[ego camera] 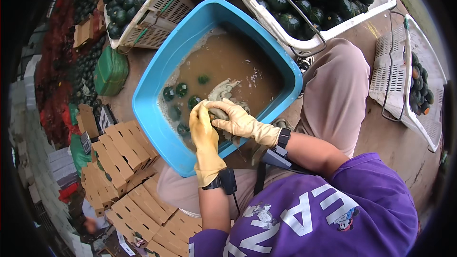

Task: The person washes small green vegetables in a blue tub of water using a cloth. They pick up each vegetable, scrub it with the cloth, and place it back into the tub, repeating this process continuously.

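Both my hands wear yellowish rubber gloves and meet over the near side of a blue plastic tub (151, 75). My left hand (205, 125) cups a small dark squash (212, 117) with an orange patch, mostly hidden between the gloves. Against it, my right hand (237, 119) holds a wet greyish cloth (218, 113). More pale, ragged cloth (224, 90) lies in the water just beyond my fingers. Brown, murky water (228, 55) fills the tub's bottom. Several green squashes (181, 89) float or sit half sunken left of my hands.
White plastic crates heaped with dark green squashes stand beyond the tub, at left (157, 18) and right (246, 3). Another white crate (389, 64) is at far right. Cardboard boxes (121, 146) are stacked at lower left, near a green bundle (111, 71). A blurred person (93, 217) is at lower left.
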A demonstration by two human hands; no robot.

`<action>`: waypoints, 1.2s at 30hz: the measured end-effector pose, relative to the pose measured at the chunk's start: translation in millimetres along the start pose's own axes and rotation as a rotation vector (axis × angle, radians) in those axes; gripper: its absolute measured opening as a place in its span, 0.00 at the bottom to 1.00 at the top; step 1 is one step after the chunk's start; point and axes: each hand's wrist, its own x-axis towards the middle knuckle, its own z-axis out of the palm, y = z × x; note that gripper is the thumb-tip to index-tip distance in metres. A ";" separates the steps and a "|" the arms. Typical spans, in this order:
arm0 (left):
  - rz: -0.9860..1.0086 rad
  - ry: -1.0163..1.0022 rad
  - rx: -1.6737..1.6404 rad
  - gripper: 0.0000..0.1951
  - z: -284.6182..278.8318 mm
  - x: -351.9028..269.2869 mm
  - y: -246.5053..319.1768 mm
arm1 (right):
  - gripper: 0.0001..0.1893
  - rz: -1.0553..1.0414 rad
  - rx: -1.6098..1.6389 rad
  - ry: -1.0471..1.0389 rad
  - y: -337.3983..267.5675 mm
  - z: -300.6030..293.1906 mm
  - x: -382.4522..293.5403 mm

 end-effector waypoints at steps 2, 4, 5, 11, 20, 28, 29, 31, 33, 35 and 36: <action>-0.097 -0.065 -0.075 0.19 3.1 4.5 -2.5 | 0.35 0.177 0.578 -0.067 1.7 0.4 -3.6; -0.006 -0.060 -0.021 0.17 7.1 8.4 -3.2 | 0.38 0.117 0.857 0.014 9.5 -3.4 -4.7; 0.065 -0.153 -0.083 0.16 8.6 10.1 -2.1 | 0.39 0.264 1.290 -0.073 15.4 -6.1 -4.2; -0.123 -0.055 -0.397 0.16 32.4 20.9 22.7 | 0.22 0.134 1.102 0.240 49.0 -2.6 3.5; -0.099 -0.121 -0.340 0.28 33.0 -28.2 26.4 | 0.13 0.504 1.207 0.623 55.2 7.9 21.4; -0.407 -0.091 -0.876 0.30 1.9 -10.8 6.5 | 0.24 0.248 0.843 0.411 11.2 -7.2 10.9; -0.356 -0.116 -0.851 0.30 2.5 -12.0 3.7 | 0.31 0.137 0.632 0.394 2.6 -9.0 8.8; -0.383 -0.125 -1.012 0.28 3.7 -14.0 -3.2 | 0.39 0.041 0.324 0.106 -13.4 -8.9 5.4; -0.098 -0.118 -0.312 0.25 8.0 -15.9 -10.0 | 0.36 -0.145 -0.048 -0.121 -20.3 -6.9 5.7; -0.015 -0.060 -0.122 0.24 13.7 -19.3 -12.7 | 0.32 -0.160 -0.214 -0.067 -15.2 -3.9 8.8; -0.043 -0.023 -0.144 0.24 16.6 -21.5 -11.6 | 0.31 -0.094 -0.042 0.046 -7.6 -3.4 10.2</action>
